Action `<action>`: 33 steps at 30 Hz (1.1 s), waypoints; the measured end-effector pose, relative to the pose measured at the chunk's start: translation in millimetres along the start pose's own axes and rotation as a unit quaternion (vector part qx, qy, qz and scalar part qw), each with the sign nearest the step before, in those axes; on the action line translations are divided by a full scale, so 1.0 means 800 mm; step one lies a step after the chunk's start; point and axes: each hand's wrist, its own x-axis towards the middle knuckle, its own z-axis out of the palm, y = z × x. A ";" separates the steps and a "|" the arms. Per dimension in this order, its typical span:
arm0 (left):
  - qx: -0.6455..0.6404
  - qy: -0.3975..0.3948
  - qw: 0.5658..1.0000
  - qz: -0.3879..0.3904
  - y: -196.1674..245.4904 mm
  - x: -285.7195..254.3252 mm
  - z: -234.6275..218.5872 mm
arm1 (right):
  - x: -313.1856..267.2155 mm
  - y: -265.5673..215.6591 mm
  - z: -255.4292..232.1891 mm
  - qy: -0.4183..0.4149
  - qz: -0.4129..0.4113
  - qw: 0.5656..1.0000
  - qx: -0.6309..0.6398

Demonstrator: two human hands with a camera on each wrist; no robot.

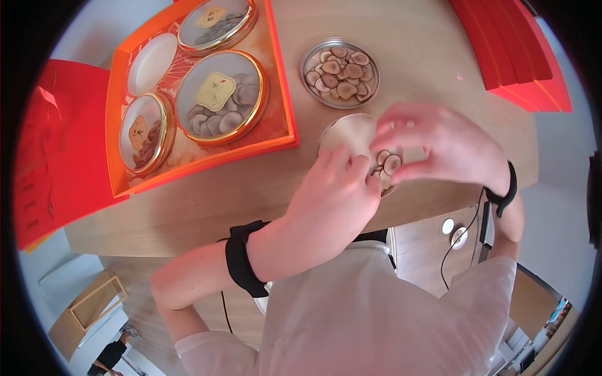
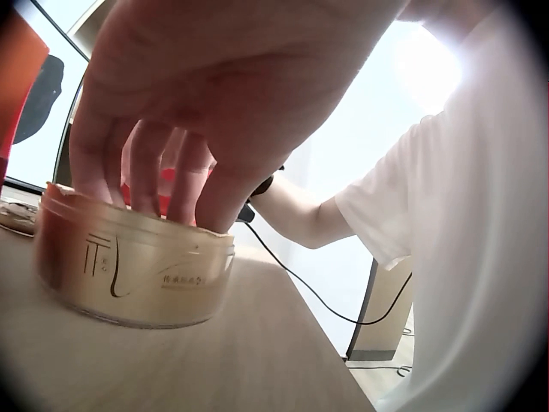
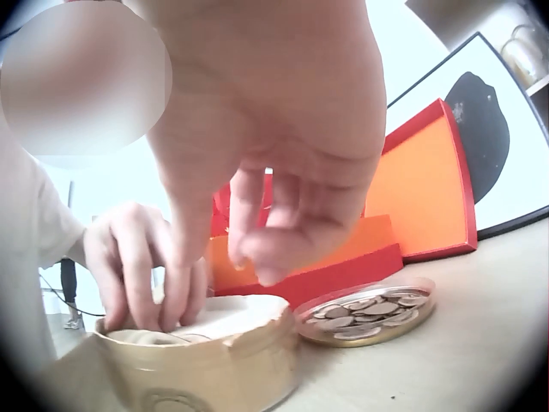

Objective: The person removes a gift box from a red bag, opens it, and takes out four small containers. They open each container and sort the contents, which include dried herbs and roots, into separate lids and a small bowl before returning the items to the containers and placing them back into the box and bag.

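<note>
A round cream tub [image 1: 348,133] holds pale brown-rimmed slices [image 1: 392,164] on one side and a plain whitish surface on the other. My left hand [image 1: 323,207] reaches over its near rim; in the left wrist view its spread fingers [image 2: 184,184] point down inside the printed tub wall [image 2: 129,275], tips hidden. Above the tub's right side is my right hand [image 1: 448,145], thumb and bent fingers apart; the right wrist view shows the right hand [image 3: 274,146] over the tub [image 3: 206,369] with no item visible between its fingers.
Beyond the tub, a round clear dish [image 1: 342,72] holds many slices. An orange-red box [image 1: 285,94] at the left contains gold-rimmed containers [image 1: 219,97] and a white oval recess [image 1: 152,64]. Red boxes [image 1: 511,47] stand at the back right; another red piece [image 1: 59,156] lies far left.
</note>
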 end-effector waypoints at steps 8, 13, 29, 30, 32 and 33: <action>0.033 -0.024 0.999 0.002 0.007 0.007 -0.007 | -0.015 0.000 0.020 0.005 -0.011 0.999 -0.051; -0.056 0.022 0.998 0.001 -0.004 0.008 -0.002 | -0.018 0.002 0.022 0.009 -0.009 0.999 -0.048; 0.102 0.142 0.983 -0.056 -0.034 0.058 -0.051 | -0.024 -0.007 0.022 0.038 0.021 0.999 -0.010; 0.095 0.125 0.987 -0.036 -0.032 0.050 -0.047 | -0.026 -0.005 0.020 0.027 0.028 0.999 0.000; 0.073 0.091 0.993 -0.015 -0.025 0.037 -0.038 | -0.025 0.001 0.012 0.003 0.039 0.999 0.022; 0.059 0.075 0.995 -0.014 -0.021 0.032 -0.033 | -0.021 0.006 0.008 0.020 0.034 0.998 0.045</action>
